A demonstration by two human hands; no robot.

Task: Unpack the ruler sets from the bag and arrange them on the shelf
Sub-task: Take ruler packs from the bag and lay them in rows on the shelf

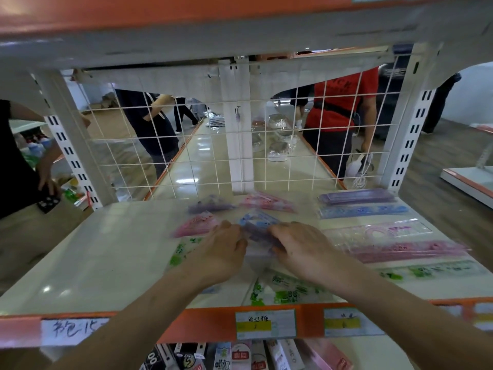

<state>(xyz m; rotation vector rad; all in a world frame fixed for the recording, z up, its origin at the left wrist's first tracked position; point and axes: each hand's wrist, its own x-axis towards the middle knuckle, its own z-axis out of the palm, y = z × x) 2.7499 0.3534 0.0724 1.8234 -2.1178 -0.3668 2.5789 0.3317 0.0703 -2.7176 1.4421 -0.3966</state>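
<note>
One wide-angle view from a camera worn on the person's head, facing forward and down onto a white shelf (93,249) close below. The left hand (224,244) and right hand (298,241) hold a purple ruler set (257,231) at centre, near the camera. A wire grid back (186,140) stands at the far edge.

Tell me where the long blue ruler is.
The blue ruler lies at the shelf's right rear in the head view, between the purple rulers behind it and the clear ruler in front.
</note>
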